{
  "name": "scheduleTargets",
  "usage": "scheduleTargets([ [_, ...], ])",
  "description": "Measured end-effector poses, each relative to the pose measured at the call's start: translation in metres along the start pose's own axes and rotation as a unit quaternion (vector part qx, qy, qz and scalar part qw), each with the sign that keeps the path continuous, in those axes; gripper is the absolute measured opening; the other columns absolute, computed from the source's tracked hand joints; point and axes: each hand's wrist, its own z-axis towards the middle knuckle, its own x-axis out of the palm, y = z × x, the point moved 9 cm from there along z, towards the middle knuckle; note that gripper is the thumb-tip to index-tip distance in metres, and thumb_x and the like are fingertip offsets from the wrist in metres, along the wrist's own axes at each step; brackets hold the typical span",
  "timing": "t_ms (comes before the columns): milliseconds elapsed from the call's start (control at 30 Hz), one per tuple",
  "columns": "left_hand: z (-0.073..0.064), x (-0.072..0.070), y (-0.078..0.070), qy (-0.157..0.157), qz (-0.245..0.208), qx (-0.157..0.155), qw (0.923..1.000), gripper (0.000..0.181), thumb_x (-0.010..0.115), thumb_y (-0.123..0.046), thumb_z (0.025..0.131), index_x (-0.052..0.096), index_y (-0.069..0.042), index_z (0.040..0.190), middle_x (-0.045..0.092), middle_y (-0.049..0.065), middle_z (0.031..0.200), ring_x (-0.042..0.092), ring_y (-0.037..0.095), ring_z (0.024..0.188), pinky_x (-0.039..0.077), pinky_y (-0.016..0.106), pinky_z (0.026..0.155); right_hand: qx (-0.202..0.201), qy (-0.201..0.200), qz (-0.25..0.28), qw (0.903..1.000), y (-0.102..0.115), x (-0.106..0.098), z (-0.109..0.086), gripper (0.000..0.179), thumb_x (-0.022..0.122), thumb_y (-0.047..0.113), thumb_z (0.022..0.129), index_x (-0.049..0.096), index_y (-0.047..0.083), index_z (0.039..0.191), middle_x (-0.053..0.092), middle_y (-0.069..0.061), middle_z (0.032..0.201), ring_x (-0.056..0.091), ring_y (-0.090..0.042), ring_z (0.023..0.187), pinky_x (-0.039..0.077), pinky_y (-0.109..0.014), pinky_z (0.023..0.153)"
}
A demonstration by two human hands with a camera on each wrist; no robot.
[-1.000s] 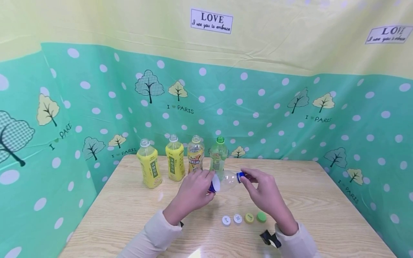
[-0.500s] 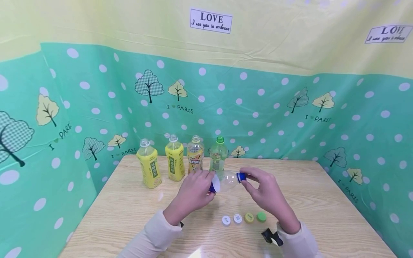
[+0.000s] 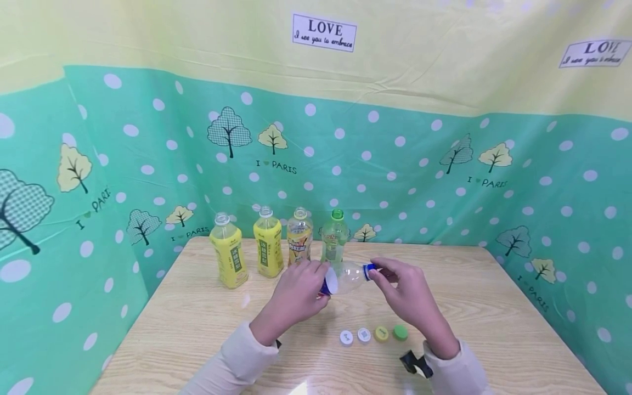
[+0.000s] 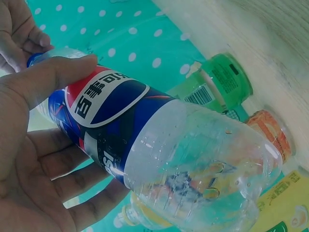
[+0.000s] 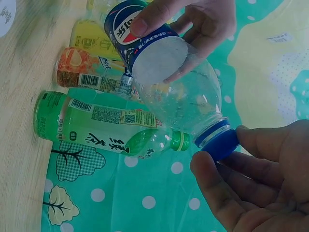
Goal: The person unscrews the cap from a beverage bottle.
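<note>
My left hand (image 3: 300,288) grips a clear plastic Pepsi bottle (image 4: 193,159) round its blue label (image 4: 116,108), thumb on one side and fingers on the other. The bottle looks empty apart from droplets and lies tilted sideways above the table, neck toward the right. At the neck, my right hand (image 3: 402,285) pinches the blue bottle cap (image 5: 220,144) between thumb and fingertips. The cap sits at the mouth, just beyond the blue ring (image 5: 211,131). Below the hands, two white caps (image 3: 346,338), a yellow cap (image 3: 381,333) and a green cap (image 3: 400,332) lie in a row.
Behind the hands stand two yellow-labelled bottles (image 3: 229,258), an orange-labelled bottle (image 3: 299,236) and a green bottle (image 3: 334,238), all uncapped. They stand on the wooden table (image 3: 459,296), with a green dotted curtain (image 3: 395,181) around it.
My right fingers shift round the blue cap: half a second ago more of it showed, and now they cover more of it. The left hand and bottle stay in place.
</note>
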Motion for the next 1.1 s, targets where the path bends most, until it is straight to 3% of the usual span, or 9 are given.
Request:
scheduleTargets([
  [400, 0.000, 0.002, 0.003, 0.018, -0.005, -0.013, 0.9998, 0.059, 0.086, -0.034, 0.077, 0.069, -0.004, 0.125, 0.073, 0.007, 0.111, 0.067, 0.023, 0.092, 0.058, 0.038, 0.075, -0.038, 0.022, 0.034, 0.9985, 0.008, 0.001, 0.000, 0.031, 0.075, -0.009, 0.086, 0.072, 0.001, 0.116, 0.072, -0.012, 0.118, 0.072, -0.024, 0.106, 0.059, -0.030, 0.087],
  [733, 0.000, 0.004, 0.004, 0.021, -0.012, -0.013, 0.9996, 0.060, 0.086, -0.034, 0.077, 0.069, -0.004, 0.126, 0.073, 0.008, 0.111, 0.068, 0.024, 0.093, 0.058, 0.039, 0.080, -0.067, 0.017, 0.014, 0.9975, 0.011, 0.000, 0.001, 0.031, 0.077, -0.013, 0.081, 0.075, 0.006, 0.105, 0.073, -0.011, 0.115, 0.072, -0.021, 0.105, 0.059, -0.029, 0.088],
  [1100, 0.000, 0.006, 0.006, 0.035, -0.013, -0.014, 0.9992, 0.062, 0.086, -0.036, 0.077, 0.068, -0.004, 0.126, 0.072, 0.008, 0.111, 0.067, 0.023, 0.093, 0.057, 0.038, 0.081, -0.076, 0.013, -0.013, 0.9969, 0.011, -0.002, 0.000, 0.034, 0.079, -0.012, 0.080, 0.076, 0.008, 0.107, 0.073, -0.006, 0.115, 0.072, -0.019, 0.101, 0.061, -0.036, 0.085],
])
